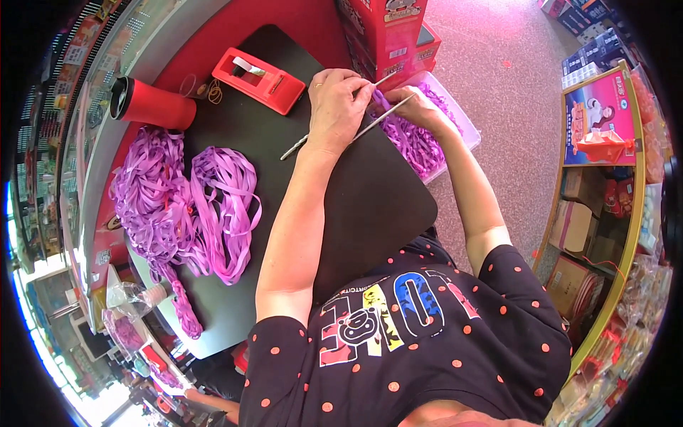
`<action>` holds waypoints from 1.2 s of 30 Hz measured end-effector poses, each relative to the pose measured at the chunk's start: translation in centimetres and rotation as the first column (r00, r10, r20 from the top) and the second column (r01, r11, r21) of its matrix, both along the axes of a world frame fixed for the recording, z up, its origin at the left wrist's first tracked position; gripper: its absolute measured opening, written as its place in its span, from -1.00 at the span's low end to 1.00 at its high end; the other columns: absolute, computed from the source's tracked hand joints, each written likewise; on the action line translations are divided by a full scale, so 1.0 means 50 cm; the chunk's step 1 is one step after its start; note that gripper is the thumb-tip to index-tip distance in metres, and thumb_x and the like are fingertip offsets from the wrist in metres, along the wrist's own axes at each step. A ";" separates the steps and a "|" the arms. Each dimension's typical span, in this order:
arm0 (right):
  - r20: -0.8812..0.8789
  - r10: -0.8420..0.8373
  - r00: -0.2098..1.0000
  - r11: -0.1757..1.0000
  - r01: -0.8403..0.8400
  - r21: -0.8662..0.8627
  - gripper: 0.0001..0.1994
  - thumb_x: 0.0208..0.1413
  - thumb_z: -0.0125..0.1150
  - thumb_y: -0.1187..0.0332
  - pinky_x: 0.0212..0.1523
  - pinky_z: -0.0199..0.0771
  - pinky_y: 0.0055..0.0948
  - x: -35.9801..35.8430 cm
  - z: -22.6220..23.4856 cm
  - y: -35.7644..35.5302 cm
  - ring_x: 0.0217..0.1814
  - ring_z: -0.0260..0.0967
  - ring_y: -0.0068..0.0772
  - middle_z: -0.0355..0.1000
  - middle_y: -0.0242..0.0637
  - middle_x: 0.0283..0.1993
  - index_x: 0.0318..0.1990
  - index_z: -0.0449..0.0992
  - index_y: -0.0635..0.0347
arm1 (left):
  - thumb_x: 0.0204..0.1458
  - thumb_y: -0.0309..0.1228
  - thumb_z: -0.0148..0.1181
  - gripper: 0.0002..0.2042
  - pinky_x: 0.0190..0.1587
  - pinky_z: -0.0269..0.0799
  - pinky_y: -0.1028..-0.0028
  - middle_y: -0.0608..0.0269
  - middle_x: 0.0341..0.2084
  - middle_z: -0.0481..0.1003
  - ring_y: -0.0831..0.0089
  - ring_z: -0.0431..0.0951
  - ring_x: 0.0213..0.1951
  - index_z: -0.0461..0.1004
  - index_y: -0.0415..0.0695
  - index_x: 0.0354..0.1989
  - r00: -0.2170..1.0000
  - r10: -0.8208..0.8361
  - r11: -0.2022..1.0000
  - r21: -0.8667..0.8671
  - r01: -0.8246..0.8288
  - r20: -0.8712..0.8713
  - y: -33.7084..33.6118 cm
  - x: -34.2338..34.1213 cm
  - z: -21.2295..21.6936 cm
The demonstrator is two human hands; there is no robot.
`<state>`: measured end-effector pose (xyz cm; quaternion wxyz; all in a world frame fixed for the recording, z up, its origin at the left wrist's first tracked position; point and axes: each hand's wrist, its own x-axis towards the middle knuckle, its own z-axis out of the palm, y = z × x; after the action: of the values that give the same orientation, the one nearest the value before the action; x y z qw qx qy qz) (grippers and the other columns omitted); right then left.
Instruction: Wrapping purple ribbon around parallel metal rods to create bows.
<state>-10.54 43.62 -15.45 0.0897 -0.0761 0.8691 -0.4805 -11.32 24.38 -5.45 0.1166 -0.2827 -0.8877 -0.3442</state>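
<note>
My left hand (336, 107) is closed around a thin grey knitting needle (293, 148), which runs under my wrist and comes out past the fingertips. Close on its right, my right hand (418, 110) pinches a second knitting needle (371, 127) that slants down to the left. Purple ribbon (381, 104) is looped about the needles between both hands. Below them, more purple ribbon fills a pale plastic tub (466, 128) beside the table. A large tangled heap of purple ribbon (149, 192) and a looser ribbon hank (226, 206) lie on the left of the dark tabletop (370, 206).
A red tape dispenser (260, 80), rubber bands (215, 91) and a red tumbler (160, 104) stand at the table's far left. Red boxes (384, 35) are stacked beyond my hands. A shelf unit (597, 213) stands on the right. Another person's arm (213, 402) shows at lower left.
</note>
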 end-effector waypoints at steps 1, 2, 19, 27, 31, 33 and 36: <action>-0.078 -0.020 0.997 1.000 0.020 -0.002 -0.82 0.03 0.24 0.30 -0.37 0.42 -0.43 0.003 -0.050 0.017 -0.40 0.45 -0.57 0.51 -0.23 -0.48 -0.28 0.57 0.20 | -0.01 -0.30 0.20 -0.83 0.05 0.22 0.29 0.27 -0.26 0.51 0.22 0.35 -0.03 0.61 -0.11 -0.36 1.000 -0.002 1.000 -0.001 0.002 -0.004 0.002 0.000 0.000; -0.155 -0.032 0.987 0.999 0.032 -0.007 -0.80 0.02 0.25 0.28 -0.36 0.44 -0.42 0.007 -0.057 0.015 -0.39 0.47 -0.52 0.53 -0.22 -0.45 -0.27 0.58 0.20 | -0.01 -0.30 0.20 -0.83 0.04 0.22 0.29 0.27 -0.26 0.51 0.22 0.35 -0.04 0.61 -0.11 -0.37 1.000 0.004 1.000 -0.003 -0.004 -0.007 -0.001 -0.001 -0.001; 0.262 -0.105 0.959 0.841 0.226 -0.492 -0.75 0.09 0.24 0.27 -0.13 0.40 -0.57 0.163 -0.197 0.048 -0.20 0.42 -0.61 0.54 -0.40 -0.25 -0.19 0.58 0.26 | -0.03 -0.33 0.20 -0.85 0.04 0.21 0.30 0.30 -0.30 0.50 0.24 0.36 -0.07 0.61 -0.11 -0.39 1.000 0.009 1.000 0.015 -0.009 0.002 0.001 0.002 0.001; 0.349 -0.013 0.937 0.461 0.316 -0.829 -0.73 0.17 0.12 0.29 -0.09 0.42 -0.59 0.160 -0.128 0.038 -0.13 0.45 -0.55 0.52 -0.27 -0.17 -0.12 0.51 0.33 | -0.03 -0.33 0.20 -0.85 0.03 0.22 0.29 0.30 -0.29 0.51 0.23 0.36 -0.06 0.61 -0.11 -0.39 1.000 0.010 1.000 0.017 -0.010 -0.008 0.005 0.005 0.002; 0.335 -0.021 0.942 0.299 0.326 -0.897 -0.73 0.18 0.10 0.34 -0.15 0.48 -0.57 0.155 -0.113 0.033 -0.10 0.48 -0.47 0.48 -0.17 -0.07 -0.06 0.47 0.36 | 0.01 -0.30 0.20 -0.81 0.00 0.27 0.31 0.22 -0.25 0.52 0.21 0.38 -0.07 0.60 -0.15 -0.32 1.000 -0.001 1.000 -0.031 0.000 -0.032 0.000 0.005 0.006; 0.393 -0.111 0.913 0.249 0.408 -0.878 -0.75 0.16 0.13 0.37 -0.31 0.48 -0.66 0.140 -0.117 0.031 -0.19 0.51 -0.48 0.50 -0.19 -0.10 -0.08 0.49 0.33 | 0.01 -0.30 0.20 -0.81 0.00 0.27 0.31 0.22 -0.25 0.52 0.21 0.38 -0.07 0.60 -0.15 -0.33 0.999 -0.003 0.999 -0.038 0.002 -0.033 -0.001 0.004 0.005; 0.494 -0.279 0.823 0.432 0.567 -0.701 -0.74 0.15 0.13 0.40 -0.45 0.39 -0.75 0.110 -0.187 0.048 -0.30 0.52 -0.53 0.51 -0.26 -0.16 -0.03 0.47 0.30 | 0.01 -0.31 0.21 -0.82 0.00 0.27 0.31 0.23 -0.25 0.52 0.21 0.38 -0.07 0.60 -0.14 -0.33 1.000 0.000 0.999 -0.033 -0.001 -0.028 0.003 0.006 0.005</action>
<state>-5.03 46.02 -24.81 0.0506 0.1895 0.5034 -0.8415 -11.02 24.55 -5.19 0.1244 -0.2893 -0.8916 -0.3254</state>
